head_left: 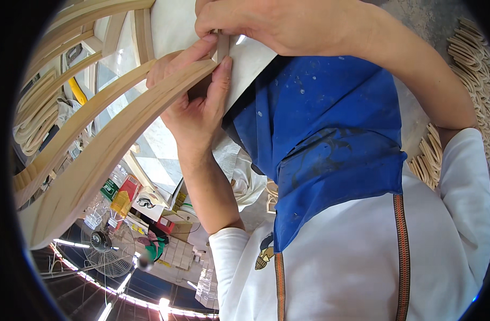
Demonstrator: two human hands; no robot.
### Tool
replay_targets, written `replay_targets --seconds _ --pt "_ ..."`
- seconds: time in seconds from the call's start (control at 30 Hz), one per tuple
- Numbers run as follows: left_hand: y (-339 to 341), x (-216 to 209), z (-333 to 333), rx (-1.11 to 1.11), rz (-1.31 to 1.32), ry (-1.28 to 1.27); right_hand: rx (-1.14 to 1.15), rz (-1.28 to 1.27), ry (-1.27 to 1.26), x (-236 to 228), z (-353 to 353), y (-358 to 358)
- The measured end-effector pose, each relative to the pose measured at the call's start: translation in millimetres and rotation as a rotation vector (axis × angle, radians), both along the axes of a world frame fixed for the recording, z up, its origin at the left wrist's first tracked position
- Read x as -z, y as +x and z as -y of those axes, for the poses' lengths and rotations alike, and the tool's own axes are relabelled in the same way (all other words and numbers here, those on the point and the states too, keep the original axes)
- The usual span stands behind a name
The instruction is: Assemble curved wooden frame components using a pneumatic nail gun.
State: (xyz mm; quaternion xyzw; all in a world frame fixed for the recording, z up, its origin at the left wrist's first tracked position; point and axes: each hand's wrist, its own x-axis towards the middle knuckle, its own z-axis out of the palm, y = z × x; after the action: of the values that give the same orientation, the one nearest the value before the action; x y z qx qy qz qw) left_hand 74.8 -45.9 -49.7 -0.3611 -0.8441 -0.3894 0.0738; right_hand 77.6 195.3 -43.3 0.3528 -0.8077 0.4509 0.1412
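Observation:
A pale curved wooden rail (108, 134) sweeps from the lower left up to a joint with a short wooden crosspiece (222, 49). My left hand (197, 115) is closed around this joint, its thumb on the near side and a finger over the top. Above it, my right hand (272, 24) has bent fingers pressed together at the crosspiece's upper end. What those right fingertips hold is hidden. A second curved rail (89, 104) runs alongside the first, behind my left fingers. Under both hands lies a pale flat work surface (250, 67).
Other wooden frame parts (140, 35) stand at the upper left, near a yellow-handled tool (77, 91). Plastic bottles (98, 208) and a fan (100, 242) are at the lower left. Stacked curved wooden pieces (478, 80) fill the right side. A blue apron (330, 117) covers my front.

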Motion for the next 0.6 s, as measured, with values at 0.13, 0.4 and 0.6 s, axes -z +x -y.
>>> replay_targets --seconds 0.13,0.4,0.6 --pt "3.4 -1.4 -0.5 -0.035 0.047 -0.021 0.092 -0.04 -0.135 9.8 3.4 10.9" --pt "-0.8 -8.6 -4.8 0.031 -0.04 -0.036 0.71 -0.448 0.491 -19.0 -91.3 15.1" --pt "2.3 -5.9 0.1 0.006 0.0 -0.025 0.621 -0.226 0.71 -40.7 -91.6 9.4"
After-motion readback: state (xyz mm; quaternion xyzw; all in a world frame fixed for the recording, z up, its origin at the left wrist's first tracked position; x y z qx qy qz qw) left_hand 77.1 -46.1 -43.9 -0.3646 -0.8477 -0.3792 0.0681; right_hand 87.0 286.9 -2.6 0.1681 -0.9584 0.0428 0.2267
